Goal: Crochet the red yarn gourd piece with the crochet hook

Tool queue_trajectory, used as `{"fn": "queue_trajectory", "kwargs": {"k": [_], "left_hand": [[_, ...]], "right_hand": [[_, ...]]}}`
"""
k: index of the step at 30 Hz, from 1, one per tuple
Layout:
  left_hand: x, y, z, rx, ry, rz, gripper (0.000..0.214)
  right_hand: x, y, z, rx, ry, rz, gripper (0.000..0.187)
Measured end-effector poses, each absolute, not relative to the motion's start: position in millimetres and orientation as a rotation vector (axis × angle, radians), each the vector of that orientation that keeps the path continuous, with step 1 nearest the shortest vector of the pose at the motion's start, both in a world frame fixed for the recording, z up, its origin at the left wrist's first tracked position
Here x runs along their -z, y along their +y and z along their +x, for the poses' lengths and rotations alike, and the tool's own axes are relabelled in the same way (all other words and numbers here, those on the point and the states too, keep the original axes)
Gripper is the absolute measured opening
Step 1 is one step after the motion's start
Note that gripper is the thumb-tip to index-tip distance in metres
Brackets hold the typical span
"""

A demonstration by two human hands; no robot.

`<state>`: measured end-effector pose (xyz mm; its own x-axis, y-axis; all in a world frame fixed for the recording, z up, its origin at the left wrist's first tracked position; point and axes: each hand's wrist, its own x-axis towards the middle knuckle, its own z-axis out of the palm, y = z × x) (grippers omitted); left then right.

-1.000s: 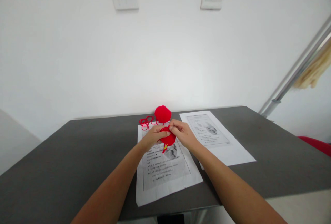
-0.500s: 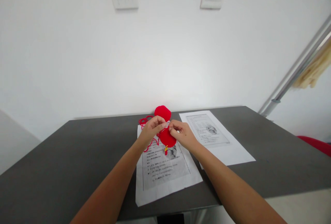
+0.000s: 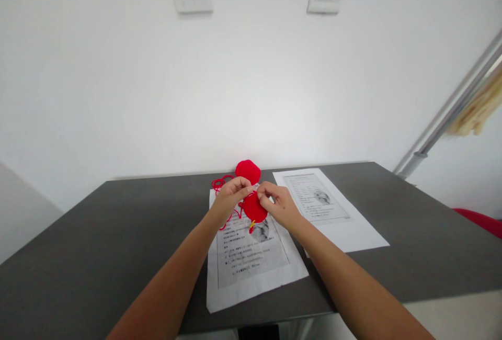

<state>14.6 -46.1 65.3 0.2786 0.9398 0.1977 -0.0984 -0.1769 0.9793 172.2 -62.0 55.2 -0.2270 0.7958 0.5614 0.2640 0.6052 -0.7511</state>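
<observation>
Both hands are working above the worktop (image 3: 98, 240), held just clear of it. The left hand (image 3: 231, 193) is pinching its grip shut at the upper left edge of a small red crochet piece (image 3: 254, 207), thumb and fingertips pressed together. A red strand (image 3: 231, 217) is hanging in a loop beneath that hand. The right hand (image 3: 276, 201) is closing its grip on the piece's right edge, fingers curled in tight. A small yellow marker (image 3: 251, 223) is dangling from the piece's lower edge. The piece is hovering over a printed sheet (image 3: 251, 264) lying on the worktop. A red yarn ball (image 3: 248, 170) is sitting just behind the hands, loose yarn loops (image 3: 219, 182) lying to its left. A second printed sheet (image 3: 333, 214) is lying just right of the first.
</observation>
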Motion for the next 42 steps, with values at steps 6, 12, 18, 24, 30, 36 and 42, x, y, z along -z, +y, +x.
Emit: {"fn": "queue_trajectory", "kwargs": {"k": [6, 12, 18, 24, 30, 36, 42], "left_hand": [[-69.2, -49.2, 16.6, -1.126, 0.829, 1.508, 0.028], [-68.4, -48.7, 17.2, -1.129, 0.854, 1.520, 0.026], [-65.4, -48.4, 17.7, -1.133, 0.820, 1.486, 0.026], [-61.7, -46.6, 17.7, -1.147, 0.748, 1.440, 0.024], [-60.8, -46.3, 17.6, -1.157, 0.721, 1.404, 0.025], [-58.9, -45.3, 15.5, -1.160, 0.721, 1.443, 0.024], [-58.3, -45.4, 15.1, -1.149, 0.730, 1.434, 0.025]], "right_hand": [[-56.1, -63.1, 172.3, -0.596, -1.802, -0.861, 0.012], [-55.8, -63.3, 172.4, -0.540, -1.823, -0.874, 0.012], [-56.5, -64.8, 172.8, -0.549, -1.793, -0.878, 0.013], [-55.8, -65.5, 173.8, -0.487, -1.807, -0.817, 0.014], [-56.9, -67.1, 175.4, -0.447, -1.838, -0.760, 0.016], [-57.4, -68.5, 175.8, -0.458, -1.840, -0.737, 0.018], [-57.6, -68.6, 174.5, -0.464, -1.823, -0.727, 0.019]]}}
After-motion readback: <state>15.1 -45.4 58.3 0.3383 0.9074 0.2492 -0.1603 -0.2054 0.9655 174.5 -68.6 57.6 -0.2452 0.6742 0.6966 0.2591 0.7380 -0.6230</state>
